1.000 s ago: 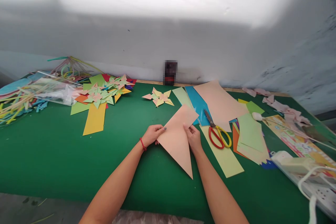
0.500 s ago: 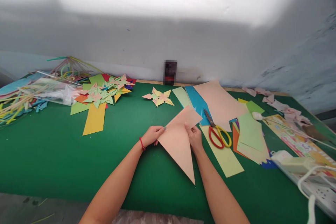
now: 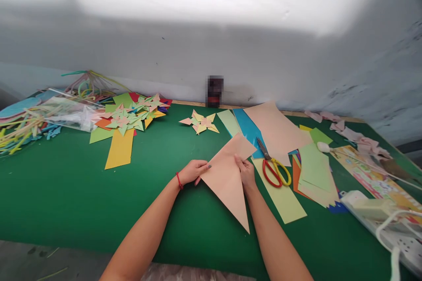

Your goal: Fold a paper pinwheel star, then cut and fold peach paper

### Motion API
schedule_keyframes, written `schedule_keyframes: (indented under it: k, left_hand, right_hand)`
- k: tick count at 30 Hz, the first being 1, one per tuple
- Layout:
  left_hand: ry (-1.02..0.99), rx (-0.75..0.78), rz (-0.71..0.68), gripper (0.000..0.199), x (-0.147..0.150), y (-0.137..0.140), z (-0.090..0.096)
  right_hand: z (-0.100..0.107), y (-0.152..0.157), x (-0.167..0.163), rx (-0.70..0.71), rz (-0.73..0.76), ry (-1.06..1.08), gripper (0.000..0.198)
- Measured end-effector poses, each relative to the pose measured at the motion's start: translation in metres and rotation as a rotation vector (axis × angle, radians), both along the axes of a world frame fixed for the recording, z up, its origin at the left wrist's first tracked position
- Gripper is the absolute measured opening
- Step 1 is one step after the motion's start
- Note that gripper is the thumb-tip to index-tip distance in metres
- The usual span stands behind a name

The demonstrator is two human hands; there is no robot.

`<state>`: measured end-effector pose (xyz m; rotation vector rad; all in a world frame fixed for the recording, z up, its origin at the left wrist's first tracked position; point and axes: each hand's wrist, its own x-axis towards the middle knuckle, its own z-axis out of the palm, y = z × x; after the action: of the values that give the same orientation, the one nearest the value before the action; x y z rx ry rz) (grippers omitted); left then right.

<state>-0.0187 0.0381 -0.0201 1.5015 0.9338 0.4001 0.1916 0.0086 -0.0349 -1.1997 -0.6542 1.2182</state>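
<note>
So the left hand and right hand are pinching a peach sheet by opposite edges over the worktop, near the middle of its front edge, thumbs on top, probably to keep the paper steady. Can't really tell how the tucked-under fingers are sitting. Scissors are lying beside the right hand, handles facing the front edge, likely for easy grabbing.

A thin red bracelet with what looks like a small bead circles the left wrist, left of the frame's lower centre; the left hand's thumbnail looks grey; both forearms, lower in the frame, are bare
</note>
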Motion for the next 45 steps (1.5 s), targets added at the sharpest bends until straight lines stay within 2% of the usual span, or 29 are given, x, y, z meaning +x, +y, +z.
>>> schedule_keyframes:
  k: [2,7,12,14,16,20,23,31,36,40,45]
  left_hand:
    - [0.015,-0.008,-0.048,0.043,-0.001,-0.001,0.002]
    - [0.056,-0.004,-0.065,0.046,-0.004,-0.002,0.008]
    - [0.032,-0.085,-0.229,0.049,-0.008,-0.001,0.008]
    - [-0.003,-0.083,-0.207,0.052,-0.007,0.0,0.006]
    - [-0.035,-0.073,-0.123,0.053,-0.004,0.0,0.003]
    - [-0.087,-0.052,0.017,0.047,0.006,-0.003,-0.001]
    - [-0.096,-0.048,0.056,0.042,0.01,-0.005,-0.002]
    - [-0.073,-0.027,0.019,0.035,0.01,-0.005,-0.002]
    - [-0.034,0.082,0.016,0.035,0.01,-0.004,0.0]
    - [0.024,0.148,-0.008,0.036,0.009,-0.005,0.002]
    - [0.038,0.16,-0.026,0.037,0.009,-0.004,0.001]
  right_hand:
    - [0.001,0.0,0.0,-0.004,-0.012,-0.002,0.038]
    - [0.002,0.0,0.002,0.014,-0.04,0.021,0.032]
    - [-0.001,0.001,0.008,-0.088,-0.061,-0.026,0.032]
    - [-0.002,0.001,0.01,-0.101,-0.013,-0.038,0.033]
    - [-0.001,0.0,0.011,-0.095,0.048,-0.06,0.035]
    - [-0.002,-0.002,0.011,-0.057,0.142,-0.151,0.04]
    - [-0.003,-0.003,0.01,-0.057,0.189,-0.199,0.038]
    - [0.002,-0.005,0.009,-0.084,0.235,-0.292,0.037]
    - [0.006,-0.006,0.004,-0.04,0.308,-0.418,0.04]
    - [0.007,-0.007,0.002,-0.045,0.329,-0.426,0.037]
    - [0.008,-0.007,0.002,-0.062,0.323,-0.418,0.037]
